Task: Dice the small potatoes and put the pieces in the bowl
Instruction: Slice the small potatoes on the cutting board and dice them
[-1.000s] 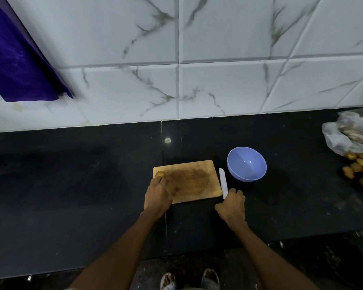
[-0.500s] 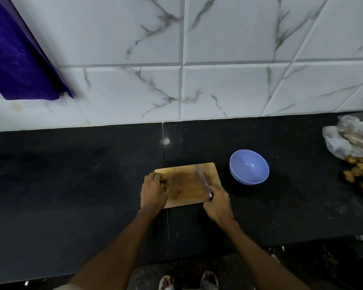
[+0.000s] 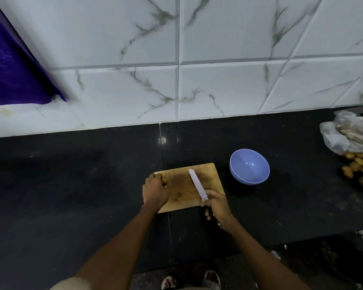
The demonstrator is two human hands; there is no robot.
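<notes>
**Operator:** Potato (image 3: 164,180) sits whole at the left end of the cutting board (image 3: 184,191), mostly hidden under my left hand (image 3: 155,191), whose fingers curl around it. My right hand (image 3: 216,206) is wrapped around the handle of the knife (image 3: 197,185), its blade angled across the board's middle, clear of the potato.

**Observer:** Progress?

**Operator:** I'd say barely begun: no cut pieces that I can see, and the bowl (image 3: 249,166) looks empty. More potatoes (image 3: 356,170) wait far right beside a plastic bag (image 3: 348,135).

**Observer:** Room?

**Operator:** The board's near edge lies well back from the counter (image 3: 71,185) front. The bowl stands just right of the board, apart from it, so the path for the pieces is short.
</notes>
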